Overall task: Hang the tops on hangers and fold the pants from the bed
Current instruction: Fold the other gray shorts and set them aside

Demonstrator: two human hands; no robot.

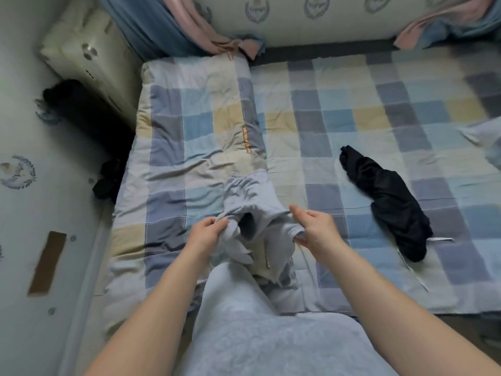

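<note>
The left hand (207,232) is gripping one side of a pale grey garment (250,195), its fingers curling into the bunched cloth. The right hand (315,226) is pinching the other side between thumb and fingers. The garment is hanging crumpled between the two hands near the front edge of the bed (406,109), its far end resting on the checked quilt (189,126). Whether it is a top or pants, I cannot tell. A black garment (390,202) is lying heaped on the bed to the right, well apart from both hands.
</note>
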